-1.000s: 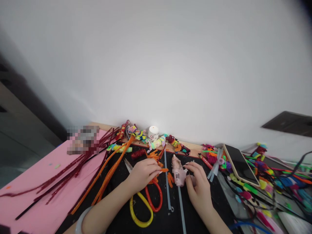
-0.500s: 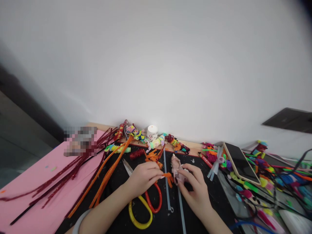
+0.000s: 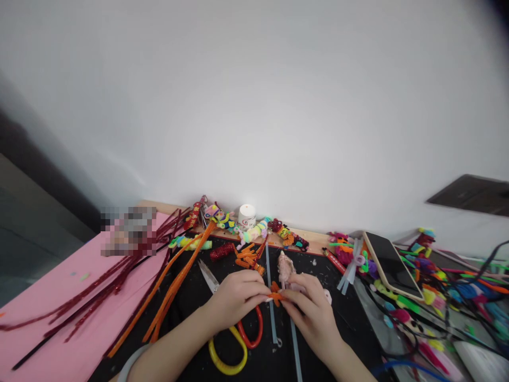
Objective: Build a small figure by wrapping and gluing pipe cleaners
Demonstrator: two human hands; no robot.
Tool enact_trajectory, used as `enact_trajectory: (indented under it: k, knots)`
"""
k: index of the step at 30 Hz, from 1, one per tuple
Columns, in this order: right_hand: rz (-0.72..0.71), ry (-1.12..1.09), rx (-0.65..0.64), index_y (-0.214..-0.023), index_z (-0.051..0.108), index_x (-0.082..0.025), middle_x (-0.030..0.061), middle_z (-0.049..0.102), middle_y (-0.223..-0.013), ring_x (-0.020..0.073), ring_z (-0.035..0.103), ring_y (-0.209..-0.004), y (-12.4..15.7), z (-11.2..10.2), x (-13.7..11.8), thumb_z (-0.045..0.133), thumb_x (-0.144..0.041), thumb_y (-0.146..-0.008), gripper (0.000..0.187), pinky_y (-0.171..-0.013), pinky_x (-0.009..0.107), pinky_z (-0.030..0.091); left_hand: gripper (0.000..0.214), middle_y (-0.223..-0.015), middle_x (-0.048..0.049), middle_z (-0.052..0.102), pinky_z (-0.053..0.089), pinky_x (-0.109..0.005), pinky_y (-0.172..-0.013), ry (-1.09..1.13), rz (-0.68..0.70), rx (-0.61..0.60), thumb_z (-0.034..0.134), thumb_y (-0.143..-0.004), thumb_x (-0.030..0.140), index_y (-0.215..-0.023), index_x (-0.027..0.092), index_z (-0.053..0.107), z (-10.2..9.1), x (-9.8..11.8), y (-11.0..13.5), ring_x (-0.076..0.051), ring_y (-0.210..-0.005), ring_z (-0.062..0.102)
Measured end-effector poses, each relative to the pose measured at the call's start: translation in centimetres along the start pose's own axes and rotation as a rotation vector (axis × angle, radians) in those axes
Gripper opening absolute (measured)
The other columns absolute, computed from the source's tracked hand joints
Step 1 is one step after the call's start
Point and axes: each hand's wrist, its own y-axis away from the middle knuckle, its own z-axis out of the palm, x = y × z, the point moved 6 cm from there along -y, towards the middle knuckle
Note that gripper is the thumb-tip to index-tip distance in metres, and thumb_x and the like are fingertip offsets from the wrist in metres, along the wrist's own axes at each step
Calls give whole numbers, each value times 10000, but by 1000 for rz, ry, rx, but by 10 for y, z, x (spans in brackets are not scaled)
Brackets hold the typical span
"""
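Between my two hands is a small bent piece of orange pipe cleaner (image 3: 275, 293). The fingertips of my left hand (image 3: 242, 292) pinch its left end. My right hand (image 3: 310, 305) has thumb and fingers closed on its right side. Just beyond the right fingers lies a pale pink fuzzy figure (image 3: 285, 265), partly covered by that hand. Scissors with red and yellow handles (image 3: 228, 358) lie under my left forearm, blades pointing away. A translucent glue stick (image 3: 271, 313) rests on the black mat (image 3: 338, 339), and another glue stick (image 3: 296, 347) lies nearer me.
Long orange pipe cleaners (image 3: 170, 294) and dark red ones (image 3: 115, 276) spread leftward over a pink sheet (image 3: 47, 302). Small fuzzy figures and a white paper cup (image 3: 247, 216) line the wall. At right, a phone (image 3: 393, 265) sits among colourful pieces and dark cables.
My right hand has moved slightly left, off the pale pink figure and onto the orange piece. My left hand still pinches that piece, now slightly further right.
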Motion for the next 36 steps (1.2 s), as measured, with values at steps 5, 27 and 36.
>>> enact_trajectory:
  k: [5, 27, 36]
  knots:
    - [27, -29, -9, -923, 647, -235, 82, 606, -961, 213, 580, -892, -1, 1, 0, 579, -164, -808, 152, -750, 388, 511, 195, -785, -23, 631, 433, -213, -677, -14, -18, -10, 500, -876, 255, -879, 181, 680, 1, -2, -1, -112, -725, 558]
    - [216, 111, 28, -1045, 549, -212, 96, 581, -1039, 253, 524, -985, 3, -4, 24, 506, -169, -804, 248, -838, 444, 445, 168, -748, -37, 633, 468, -230, -675, -88, -159, 173, 542, -844, 251, -808, 172, 686, -9, -15, 3, -128, -705, 574]
    - [434, 247, -188, -921, 527, -203, 59, 567, -879, 236, 509, -822, 7, 2, 46, 431, -70, -653, 313, -711, 382, 428, 140, -773, -24, 639, 479, -242, -710, -151, -261, 131, 562, -826, 210, -817, 182, 699, -6, -24, 5, -132, -725, 585]
